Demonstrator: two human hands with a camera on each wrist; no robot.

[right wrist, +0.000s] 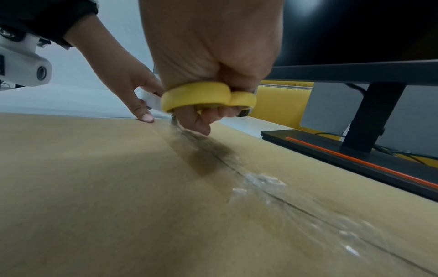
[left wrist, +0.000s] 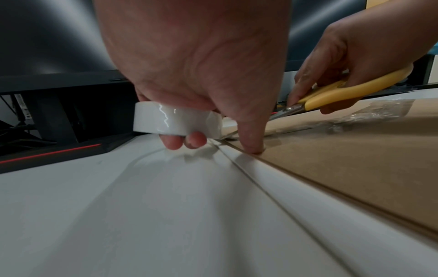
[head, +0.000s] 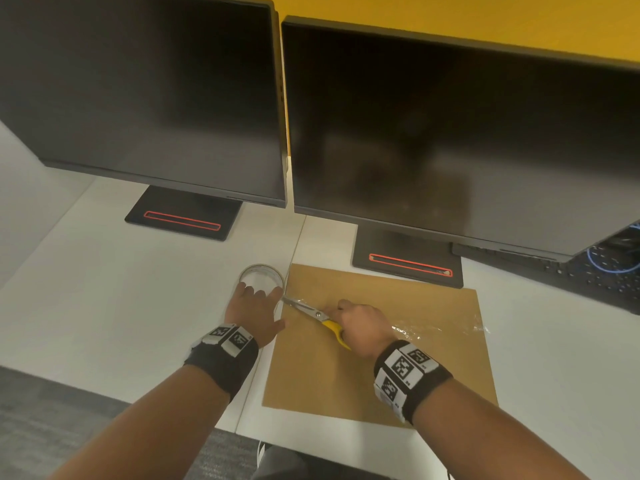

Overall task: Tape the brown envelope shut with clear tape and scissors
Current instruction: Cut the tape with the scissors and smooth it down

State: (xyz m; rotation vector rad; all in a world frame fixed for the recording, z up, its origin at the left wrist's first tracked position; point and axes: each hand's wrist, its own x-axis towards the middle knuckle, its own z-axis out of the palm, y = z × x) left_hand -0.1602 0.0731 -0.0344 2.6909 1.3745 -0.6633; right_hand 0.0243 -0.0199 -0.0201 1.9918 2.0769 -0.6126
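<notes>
A brown envelope point(head: 377, 355) lies flat on the white desk, with a wrinkled strip of clear tape point(head: 440, 328) stuck across its flap seam. My left hand point(head: 254, 304) grips the clear tape roll point(head: 262, 276) just off the envelope's left edge, fingers curled through its core point(left wrist: 180, 120), thumb pressing down on the envelope's edge point(left wrist: 252, 148). My right hand point(head: 360, 323) holds yellow-handled scissors point(head: 323, 318), fingers through the yellow loops point(right wrist: 206, 96). The blades point(head: 298, 304) point left at the stretch of tape between roll and envelope.
Two dark monitors point(head: 450, 140) stand on black bases with red stripes point(head: 410, 263) just behind the envelope. A black keyboard point(head: 602, 275) and blue cable lie at the right. The desk front edge point(head: 242, 433) is close to my body.
</notes>
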